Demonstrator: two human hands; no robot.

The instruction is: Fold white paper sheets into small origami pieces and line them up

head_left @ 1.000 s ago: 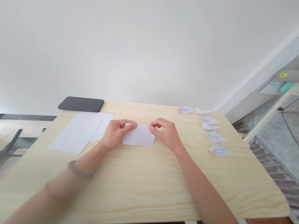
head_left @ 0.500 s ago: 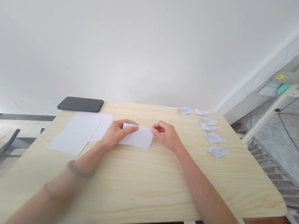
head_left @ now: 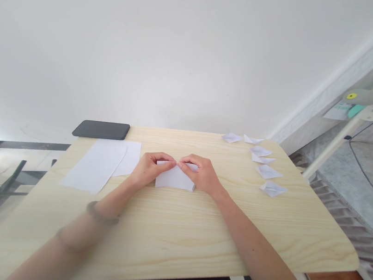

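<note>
Between my hands is a folded sheet of white paper (head_left: 175,180), low over the middle of the table, its folded edge facing the wall. My left hand (head_left: 150,166) pinches that top edge with thumb and fingertips near the middle. Right beside it, my right hand (head_left: 199,172) pinches the same edge, so the two sets of fingertips almost meet. The paper's lower edge bows slightly, and its upper corners are partly hidden behind the fingers.
Flat white sheets (head_left: 93,168) lie left of my hands, below a black smartphone (head_left: 101,130). Several folded paper boats (head_left: 268,172) line the table's far right side. The wooden table (head_left: 172,236) meets a white wall (head_left: 183,64). A metal frame (head_left: 336,143) stands at right.
My right hand has moved left from the paper's right corner to the middle of its top edge. My left fingertips have shifted slightly right, and the paper sits a little lower and further right.
</note>
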